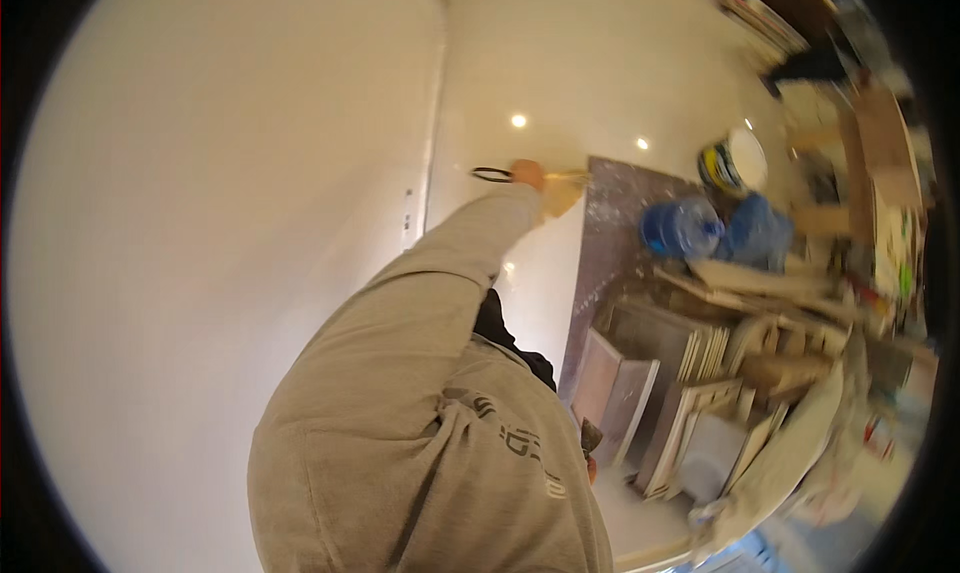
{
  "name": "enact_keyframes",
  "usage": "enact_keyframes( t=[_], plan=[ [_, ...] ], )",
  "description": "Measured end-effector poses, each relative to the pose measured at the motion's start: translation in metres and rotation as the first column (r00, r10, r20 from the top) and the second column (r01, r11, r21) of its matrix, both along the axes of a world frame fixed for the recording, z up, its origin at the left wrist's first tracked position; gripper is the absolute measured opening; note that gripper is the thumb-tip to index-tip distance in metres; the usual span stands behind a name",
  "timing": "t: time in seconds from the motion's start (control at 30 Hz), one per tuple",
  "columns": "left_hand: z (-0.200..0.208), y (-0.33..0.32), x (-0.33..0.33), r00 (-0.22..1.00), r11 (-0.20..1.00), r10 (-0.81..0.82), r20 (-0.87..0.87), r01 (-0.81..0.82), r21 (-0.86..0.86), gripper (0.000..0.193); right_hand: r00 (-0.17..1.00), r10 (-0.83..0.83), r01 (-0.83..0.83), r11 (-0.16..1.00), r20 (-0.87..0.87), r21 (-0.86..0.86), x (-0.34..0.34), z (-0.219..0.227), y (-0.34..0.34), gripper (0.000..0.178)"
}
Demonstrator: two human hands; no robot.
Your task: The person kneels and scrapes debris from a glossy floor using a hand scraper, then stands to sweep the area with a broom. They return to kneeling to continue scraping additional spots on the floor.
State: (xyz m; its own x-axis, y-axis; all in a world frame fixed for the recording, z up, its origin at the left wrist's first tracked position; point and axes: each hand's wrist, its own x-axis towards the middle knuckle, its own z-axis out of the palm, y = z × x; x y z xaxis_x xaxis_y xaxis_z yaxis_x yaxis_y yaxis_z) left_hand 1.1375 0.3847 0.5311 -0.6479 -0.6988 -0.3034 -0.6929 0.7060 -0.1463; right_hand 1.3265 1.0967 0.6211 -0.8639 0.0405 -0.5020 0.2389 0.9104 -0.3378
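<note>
My left arm stretches out beside the white wall (230,223), over the glossy pale floor (560,63). At its end, my left hand (527,174) is closed around a brush-like tool (565,191). The tool's yellowish, flared end points right, and a black loop (491,175) sticks out on the other side; motion blurs its details. My right hand (591,470) barely shows past the front of my sweatshirt. It is closed on a small dark wedge-shaped tool (590,437), whose lower part is hidden behind my body.
A dark speckled sheet (612,198) lies on the floor. Right of it stand a white bucket (746,160), a blue water jug (680,226) and a blue plastic bag (756,231). Several panels (612,383) and boards lean together nearby. Wooden shelving (858,163) lines the far right.
</note>
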Motion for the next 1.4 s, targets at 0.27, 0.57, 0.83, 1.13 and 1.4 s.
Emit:
enact_keyframes(
  t=[0.27,0.57,0.83,1.13,1.4],
  plan=[
    [0.06,0.1,0.019,0.814,0.92,0.382,-0.438,-0.293,0.259,0.029,0.859,0.443,-0.47,0.881,0.257,0.051,-0.239,-0.015,-0.087,0.046],
    [0.159,0.188,0.043,0.495,0.731,0.68,-0.541,-0.398,0.554,0.027,0.682,0.55,-0.416,0.834,0.483,-0.362,-0.407,0.038,-0.261,0.032],
    [0.202,0.288,0.04,0.392,0.671,0.737,-0.55,-0.518,0.53,0.017,0.432,0.586,-0.217,0.806,0.685,-0.551,-0.374,0.073,-0.378,0.028],
    [0.215,0.335,0.122,0.534,0.704,0.709,-0.461,-0.58,0.41,0.015,0.181,0.839,-0.575,0.514,0.513,-0.637,-0.365,0.04,-0.377,0.024],
    [0.269,0.379,0.225,0.703,0.718,0.687,-0.187,-0.615,0.326,0.029,0.549,0.691,-0.537,0.723,0.47,-0.435,-0.516,-0.009,-0.278,0.027]
  ],
)
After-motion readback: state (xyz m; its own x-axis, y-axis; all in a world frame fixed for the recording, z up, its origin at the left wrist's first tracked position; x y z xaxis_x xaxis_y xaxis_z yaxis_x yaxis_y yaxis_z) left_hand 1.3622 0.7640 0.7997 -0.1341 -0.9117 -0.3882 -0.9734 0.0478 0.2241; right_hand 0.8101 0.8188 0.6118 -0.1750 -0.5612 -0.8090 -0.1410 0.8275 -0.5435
